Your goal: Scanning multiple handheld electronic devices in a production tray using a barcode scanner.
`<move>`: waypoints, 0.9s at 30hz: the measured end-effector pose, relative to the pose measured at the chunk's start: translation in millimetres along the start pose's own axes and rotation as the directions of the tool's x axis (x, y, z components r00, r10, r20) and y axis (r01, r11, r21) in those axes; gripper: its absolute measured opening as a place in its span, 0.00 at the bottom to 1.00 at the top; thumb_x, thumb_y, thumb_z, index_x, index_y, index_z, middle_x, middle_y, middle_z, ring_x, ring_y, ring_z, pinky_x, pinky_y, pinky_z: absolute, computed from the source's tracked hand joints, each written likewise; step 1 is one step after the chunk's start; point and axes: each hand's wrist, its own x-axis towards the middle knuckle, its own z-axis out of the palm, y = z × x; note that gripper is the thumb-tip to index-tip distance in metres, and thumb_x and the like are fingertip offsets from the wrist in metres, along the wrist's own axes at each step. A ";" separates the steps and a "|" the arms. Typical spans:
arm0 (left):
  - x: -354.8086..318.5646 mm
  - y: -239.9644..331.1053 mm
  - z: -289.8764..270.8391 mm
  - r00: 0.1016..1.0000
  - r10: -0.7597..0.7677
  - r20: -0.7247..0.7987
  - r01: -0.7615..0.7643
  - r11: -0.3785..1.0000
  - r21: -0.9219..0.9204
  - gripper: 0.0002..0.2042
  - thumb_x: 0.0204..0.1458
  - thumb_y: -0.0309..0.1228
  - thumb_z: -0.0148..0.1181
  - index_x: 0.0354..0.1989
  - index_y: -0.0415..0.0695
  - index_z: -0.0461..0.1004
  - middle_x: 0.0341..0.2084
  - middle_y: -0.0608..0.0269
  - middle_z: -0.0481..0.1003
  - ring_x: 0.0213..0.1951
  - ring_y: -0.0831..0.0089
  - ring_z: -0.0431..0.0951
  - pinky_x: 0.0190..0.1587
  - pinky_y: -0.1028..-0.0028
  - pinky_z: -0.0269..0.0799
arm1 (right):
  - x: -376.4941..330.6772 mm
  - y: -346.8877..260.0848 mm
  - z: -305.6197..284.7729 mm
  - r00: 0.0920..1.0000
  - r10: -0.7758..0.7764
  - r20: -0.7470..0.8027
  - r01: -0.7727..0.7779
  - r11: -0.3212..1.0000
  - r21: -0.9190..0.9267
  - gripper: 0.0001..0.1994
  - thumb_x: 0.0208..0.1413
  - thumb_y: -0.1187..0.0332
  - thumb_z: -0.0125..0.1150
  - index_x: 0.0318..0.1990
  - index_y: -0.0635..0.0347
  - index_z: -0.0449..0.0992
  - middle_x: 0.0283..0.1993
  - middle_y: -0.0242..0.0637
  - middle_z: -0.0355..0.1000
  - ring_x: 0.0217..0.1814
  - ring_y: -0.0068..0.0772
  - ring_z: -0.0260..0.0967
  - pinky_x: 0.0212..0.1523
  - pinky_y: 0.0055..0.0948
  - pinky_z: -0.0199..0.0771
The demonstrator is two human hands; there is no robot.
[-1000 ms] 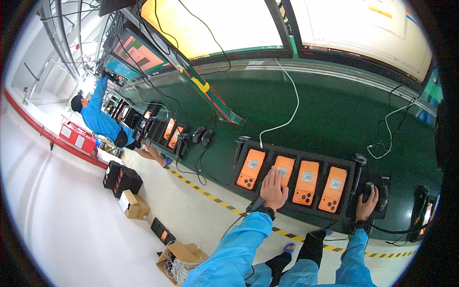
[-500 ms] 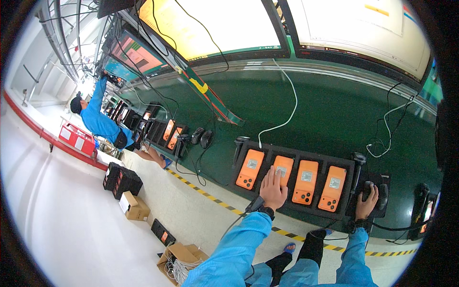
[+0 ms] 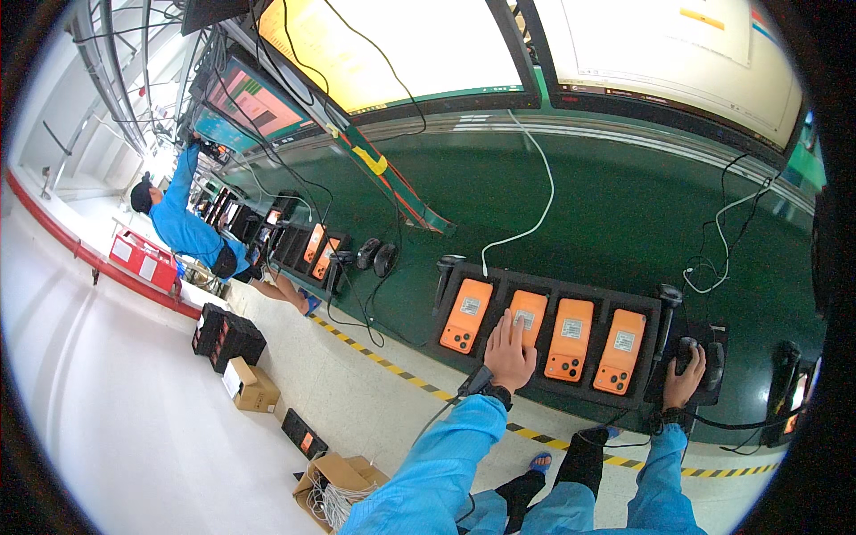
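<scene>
Fingers (image 3: pixel 506 336) slightly spread, left hand (image 3: pixel 511 364) touches tray's (image 3: pixel 604 323) 2nd-from-left phone (image 3: pixel 535 304); right hand (image 3: pixel 684 382) curls round mouse (image 3: pixel 684 346) beside it: probably clicking, next needing steadiness.

The left hand (image 3: pixel 511 357) lies palm-down and outstretched; the right hand (image 3: pixel 684 379) curls loosely.

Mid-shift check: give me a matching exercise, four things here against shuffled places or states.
1. Left hand
2. Right hand
3. Tray nearest the hands
4. Nearer cardboard box

A. On the floor, with pale cables inside
B. Over a black mouse
C. Holds four orange phones
D. Over part of the second phone from the left

Pairs: 1-D, 2-B, 3-C, 4-A.
</scene>
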 end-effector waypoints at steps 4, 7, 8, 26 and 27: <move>0.5 0.5 -0.7 1.000 0.003 -0.004 -0.003 1.000 -0.011 0.31 0.53 0.35 0.54 0.68 0.41 0.63 0.70 0.41 0.57 0.66 0.44 0.63 0.67 0.51 0.59 | -0.2 -2.4 -1.5 1.000 0.018 0.014 -0.018 1.000 0.005 0.31 0.51 0.71 0.68 0.65 0.54 0.67 0.70 0.45 0.60 0.69 0.54 0.58 0.69 0.48 0.60; 0.7 1.2 -1.3 1.000 0.001 0.001 -0.001 1.000 -0.014 0.31 0.53 0.35 0.54 0.68 0.41 0.63 0.70 0.41 0.57 0.67 0.44 0.62 0.67 0.51 0.59 | -0.2 -3.1 -2.2 1.000 0.015 0.015 -0.015 1.000 -0.025 0.31 0.52 0.71 0.67 0.65 0.54 0.67 0.70 0.45 0.60 0.69 0.54 0.58 0.68 0.48 0.60; 0.8 1.2 -1.6 1.000 0.000 0.004 0.000 1.000 -0.016 0.31 0.53 0.35 0.54 0.68 0.41 0.63 0.69 0.41 0.57 0.67 0.44 0.62 0.67 0.51 0.59 | 0.1 -2.9 -1.8 1.000 -0.002 0.000 0.002 1.000 -0.012 0.31 0.52 0.71 0.67 0.65 0.54 0.67 0.70 0.45 0.60 0.69 0.54 0.58 0.68 0.48 0.60; -0.1 -0.4 2.2 1.000 -0.007 -0.010 0.007 1.000 -0.011 0.31 0.53 0.36 0.54 0.68 0.41 0.63 0.70 0.43 0.58 0.66 0.45 0.63 0.67 0.51 0.59 | 0.7 -1.9 -1.4 1.000 -0.005 -0.002 0.005 1.000 -0.010 0.33 0.51 0.71 0.67 0.67 0.53 0.65 0.70 0.45 0.60 0.69 0.54 0.58 0.69 0.47 0.59; -0.1 -0.5 2.1 1.000 -0.007 -0.008 0.007 1.000 -0.009 0.31 0.53 0.36 0.54 0.68 0.42 0.63 0.70 0.43 0.57 0.67 0.45 0.62 0.67 0.51 0.59 | 0.6 -1.9 -1.3 1.000 -0.009 -0.002 0.009 1.000 -0.005 0.33 0.51 0.70 0.67 0.67 0.53 0.65 0.69 0.45 0.60 0.69 0.54 0.58 0.69 0.47 0.59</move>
